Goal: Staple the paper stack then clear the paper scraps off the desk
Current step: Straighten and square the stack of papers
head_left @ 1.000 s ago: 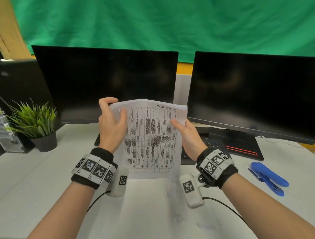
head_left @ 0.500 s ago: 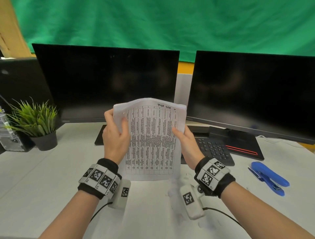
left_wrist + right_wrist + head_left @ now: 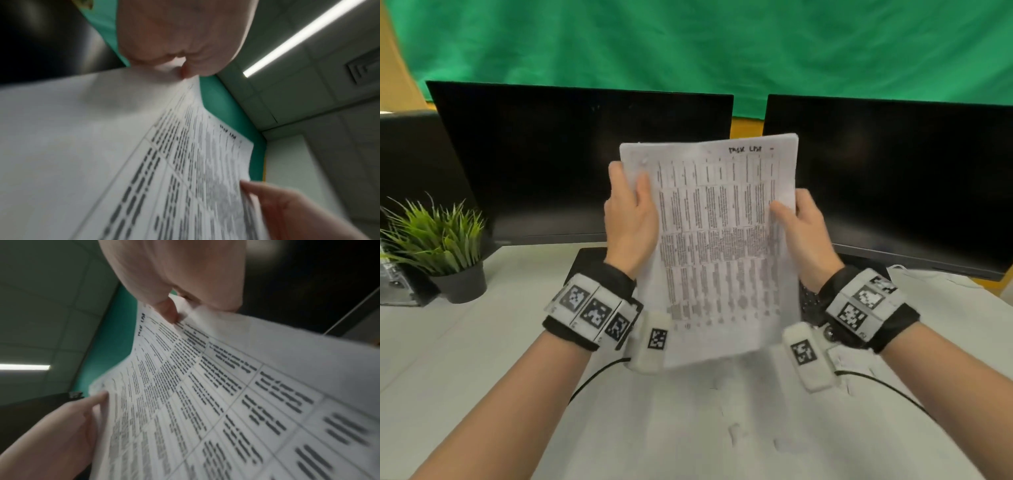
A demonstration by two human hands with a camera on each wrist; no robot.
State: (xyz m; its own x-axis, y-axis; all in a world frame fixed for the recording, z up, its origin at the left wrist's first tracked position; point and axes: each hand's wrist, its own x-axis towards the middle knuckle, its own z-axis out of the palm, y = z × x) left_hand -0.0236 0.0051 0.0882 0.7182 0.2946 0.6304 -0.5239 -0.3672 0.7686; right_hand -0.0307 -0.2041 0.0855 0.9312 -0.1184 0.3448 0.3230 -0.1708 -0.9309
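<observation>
A printed paper stack [image 3: 717, 240] with a table of text stands upright in the air above the white desk [image 3: 482, 359]. My left hand [image 3: 631, 212] grips its left edge, thumb on the front. My right hand [image 3: 796, 222] grips its right edge the same way. In the left wrist view the paper stack [image 3: 174, 162] runs from my left hand [image 3: 180, 48] toward the right hand's fingers [image 3: 267, 203]. In the right wrist view the paper stack [image 3: 226, 394] is pinched under my right hand [image 3: 176, 280]. Small white paper scraps [image 3: 734, 433] lie on the desk below. The stapler is out of view.
Two dark monitors [image 3: 582, 164] [image 3: 893, 185] stand behind the paper. A potted green plant [image 3: 438, 246] sits at the left. A black keyboard [image 3: 808, 298] shows partly behind the sheets. Cables trail from both wristbands across the desk.
Both hands have lifted the paper stack higher and closer to the camera, and the stack now leans slightly to the right. The blue stapler at the right has left the frame.
</observation>
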